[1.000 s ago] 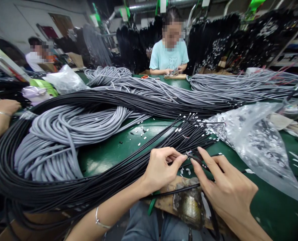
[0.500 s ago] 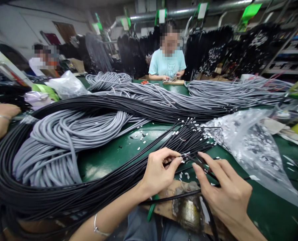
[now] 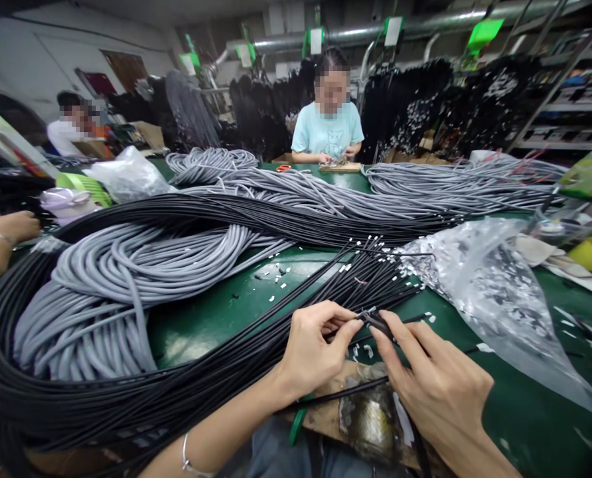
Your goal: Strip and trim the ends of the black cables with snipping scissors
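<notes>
Since the earlier frames the two hands have drawn closer together and slid a little left and down the view, and the camera has tipped so that more of the ceiling pipe shows; the cable heaps lie as they did. The left hand (image 3: 312, 346) has thumb and forefinger pinched shut on the end of a thin black wire (image 3: 375, 321), and the right hand (image 3: 438, 385) meets it from the other side, its fingers closed on the same wire just beside the left fingertips; the small part at the wire's tip is too blurred to name. That wire sits at the near edge of the green table (image 3: 216, 312), just in front of a fan of black wire ends (image 3: 370, 272) capped with small white pieces. Counting: two hands of the wearer, one bracelet (image 3: 189, 458) on the left wrist, one other hand (image 3: 7, 226) at the far left edge, two seated people across the room, one person in a light blue shirt (image 3: 327, 129) and one further left (image 3: 70, 126). There is one large black cable bundle (image 3: 77, 398), one coiled grey cable bundle (image 3: 127, 279) inside it, and more grey cables (image 3: 375, 192) stretched across the far side. One clear plastic bag (image 3: 490, 292) of small pieces lies to the right. A worn wooden block (image 3: 356, 411) lies under the hands. Dark cable hanks hang on racks behind.
</notes>
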Tool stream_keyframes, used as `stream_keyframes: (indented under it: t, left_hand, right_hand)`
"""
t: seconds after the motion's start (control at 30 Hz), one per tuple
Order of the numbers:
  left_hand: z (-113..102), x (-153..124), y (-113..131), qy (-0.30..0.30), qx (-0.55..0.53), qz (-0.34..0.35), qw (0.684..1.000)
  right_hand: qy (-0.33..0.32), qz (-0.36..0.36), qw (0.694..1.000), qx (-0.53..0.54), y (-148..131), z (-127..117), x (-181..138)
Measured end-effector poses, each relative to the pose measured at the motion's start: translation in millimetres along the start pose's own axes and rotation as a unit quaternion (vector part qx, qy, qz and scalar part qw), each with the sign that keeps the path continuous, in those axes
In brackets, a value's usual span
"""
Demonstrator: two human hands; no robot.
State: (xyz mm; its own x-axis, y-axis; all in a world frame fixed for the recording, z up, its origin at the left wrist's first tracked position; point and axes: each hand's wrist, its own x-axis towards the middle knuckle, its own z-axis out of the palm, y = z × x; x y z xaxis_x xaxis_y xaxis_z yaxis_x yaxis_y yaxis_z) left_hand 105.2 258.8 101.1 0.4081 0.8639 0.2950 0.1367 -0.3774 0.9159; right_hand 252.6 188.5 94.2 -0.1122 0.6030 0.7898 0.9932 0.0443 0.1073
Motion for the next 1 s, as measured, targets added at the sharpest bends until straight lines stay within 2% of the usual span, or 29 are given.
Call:
stream_keyframes:
  t: [0.23, 0.4, 0.5, 0.63, 0.7, 0.8, 0.9, 1.0]
  left_hand:
    - [0.2, -2.0, -3.4, 0.001, 0.014, 0.003, 1.000]
    - [0.1, -1.1, -4.2, 0.012, 0.060, 0.016, 0.998]
    - [-1.1, -0.1, -2.5, 0.009, 0.055, 0.018, 0.998]
    - [-3.8, 0.7, -1.1, -0.044, -0.009, -0.008, 0.999]
    - [-5.3, 1.5, -1.1, -0.075, -0.058, -0.042, 0.995]
    - [-7.2, 3.6, -1.0, -0.108, -0.131, -0.082, 0.982]
    - [-8.2, 5.6, -0.7, -0.125, -0.187, -0.096, 0.970]
    - [-8.6, 6.2, -0.8, -0.144, -0.213, -0.114, 0.960]
  right_hand:
    - [-0.011, 0.046, 0.998, 0.042, -2.6, 0.6, 2.3]
    - [-0.004, 0.103, 0.986, 0.133, 0.6, 1.6, 4.0]
    - [-0.024, 0.172, 0.955, 0.241, 5.0, 2.0, 7.0]
    - [-0.115, 0.261, 0.875, 0.391, 11.9, 3.4, 18.5]
    - [-0.170, 0.240, 0.840, 0.456, 15.3, 2.1, 28.7]
    - [-0.247, 0.150, 0.801, 0.523, 19.6, -3.0, 45.2]
    - [-0.277, 0.103, 0.795, 0.529, 20.7, -4.6, 54.5]
    - [-0.260, 0.139, 0.788, 0.541, 16.9, 1.8, 52.8]
